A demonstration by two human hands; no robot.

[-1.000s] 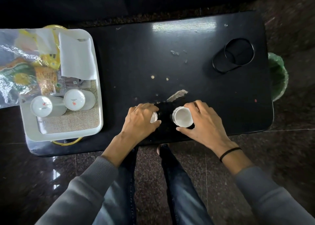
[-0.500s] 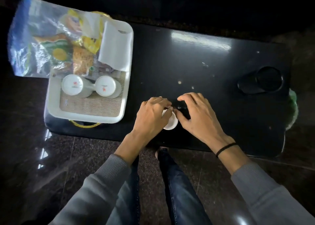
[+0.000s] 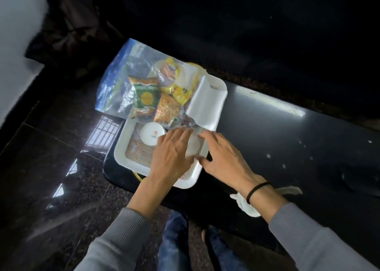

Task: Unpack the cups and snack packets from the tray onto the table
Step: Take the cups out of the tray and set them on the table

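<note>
Both hands were over the white tray (image 3: 131,163) at the centre of the frame. The left hand (image 3: 174,153) and right hand (image 3: 222,157) closed loosely around a cup (image 3: 194,147) there; the grip looked partial. One more cup (image 3: 153,134) and the snack packets (image 3: 147,100) remained on the tray. The desk (image 3: 287,139) appeared to hold white cups (image 3: 245,206) already, at lower right.

I record both forearms reaching toward frame centre from the lower edge, grey sleeves pushed back. Left hand (image 3: 173,150) palm down, fingers spread and slightly curled. Right hand (image 3: 223,157) palm down, fingers extended, thumb out; a black band circles its wrist.
</note>
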